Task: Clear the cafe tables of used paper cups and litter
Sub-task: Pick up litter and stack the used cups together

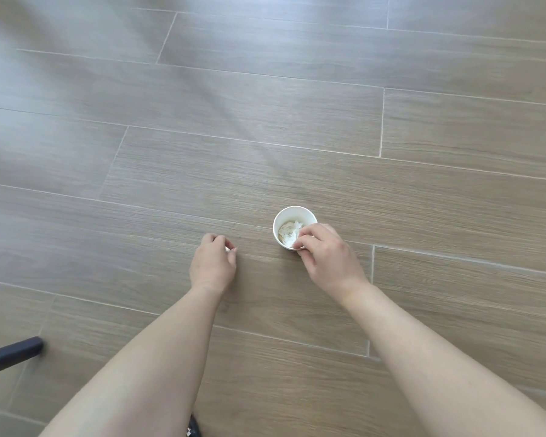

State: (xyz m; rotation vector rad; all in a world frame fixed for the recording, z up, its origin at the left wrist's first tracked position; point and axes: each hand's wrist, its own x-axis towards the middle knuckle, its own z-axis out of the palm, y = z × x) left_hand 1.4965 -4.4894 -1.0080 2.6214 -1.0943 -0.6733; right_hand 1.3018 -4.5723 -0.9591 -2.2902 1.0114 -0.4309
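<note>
A white paper cup is upright over the wood-look floor, with crumpled paper scraps inside it. My right hand grips the cup's near rim with fingers curled over it. My left hand is left of the cup and apart from it, fingers pinched on a tiny white scrap at the fingertips. Whether the cup rests on the floor or is held above it cannot be told.
Grey-brown plank flooring fills the view. A dark chair leg juts in at the lower left. A dark shoe tip shows at the bottom edge between my arms.
</note>
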